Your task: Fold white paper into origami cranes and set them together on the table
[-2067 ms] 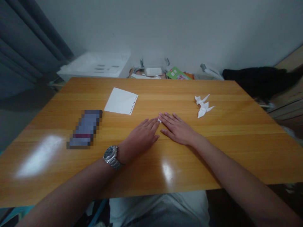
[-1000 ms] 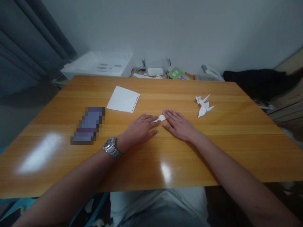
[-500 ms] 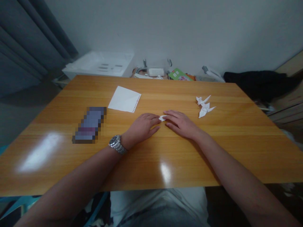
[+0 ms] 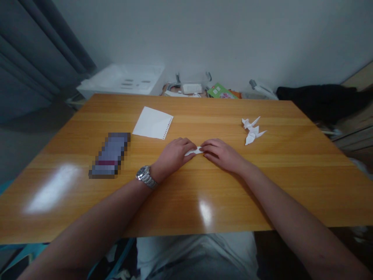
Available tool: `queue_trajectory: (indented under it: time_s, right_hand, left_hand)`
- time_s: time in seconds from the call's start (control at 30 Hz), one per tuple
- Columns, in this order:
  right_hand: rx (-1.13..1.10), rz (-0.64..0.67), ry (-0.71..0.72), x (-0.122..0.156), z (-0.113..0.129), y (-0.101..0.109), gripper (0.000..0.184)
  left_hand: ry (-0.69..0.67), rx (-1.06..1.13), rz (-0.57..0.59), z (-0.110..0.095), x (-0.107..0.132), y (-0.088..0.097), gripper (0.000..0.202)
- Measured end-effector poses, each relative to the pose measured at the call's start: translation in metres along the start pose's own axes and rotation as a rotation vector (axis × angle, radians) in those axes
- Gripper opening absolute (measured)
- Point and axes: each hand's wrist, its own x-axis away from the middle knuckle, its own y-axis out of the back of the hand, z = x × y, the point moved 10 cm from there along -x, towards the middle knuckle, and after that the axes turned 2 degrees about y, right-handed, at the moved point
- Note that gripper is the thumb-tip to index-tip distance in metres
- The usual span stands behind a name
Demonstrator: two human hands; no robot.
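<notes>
A small folded piece of white paper (image 4: 198, 150) lies on the table between my two hands, partly hidden by the fingers. My left hand (image 4: 176, 154), with a metal watch (image 4: 146, 176) on its wrist, pinches the paper's left end between thumb and fingers. At the other end, the fingertips and thumb of my right hand (image 4: 220, 154) close on the paper. Off to the right sit two white paper cranes (image 4: 252, 134), close together. Beyond my left hand rests a flat white sheet (image 4: 153, 122) with a perforated edge.
A pixelated phone-like object (image 4: 110, 154) lies at the left of the wooden table (image 4: 180, 202). Behind the table's far edge are a white bin (image 4: 122, 79), a green booklet (image 4: 221, 91) and dark cloth (image 4: 317, 101) at the right.
My left hand has gone from lying flatter with fingers stretched to pinching the paper, so more of it shows. My right fingers have shifted slightly nearer to me.
</notes>
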Motion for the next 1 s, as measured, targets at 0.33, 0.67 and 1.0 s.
queue_trajectory:
  time_s: [0.33, 0.67, 1.0]
  right_hand:
    - [-0.077, -0.059, -0.081, 0.004, -0.011, 0.003, 0.015]
    - [-0.088, -0.094, -0.159, 0.004, -0.016, 0.007, 0.011]
    - [-0.164, -0.164, -0.225, 0.004, -0.013, 0.016, 0.011]
  left_hand:
    - [0.014, -0.006, -0.058, -0.001, 0.002, 0.007, 0.017]
    - [0.0, 0.006, -0.063, -0.003, 0.003, 0.009, 0.02]
    - [-0.026, 0.042, -0.092, -0.007, 0.003, 0.015, 0.022]
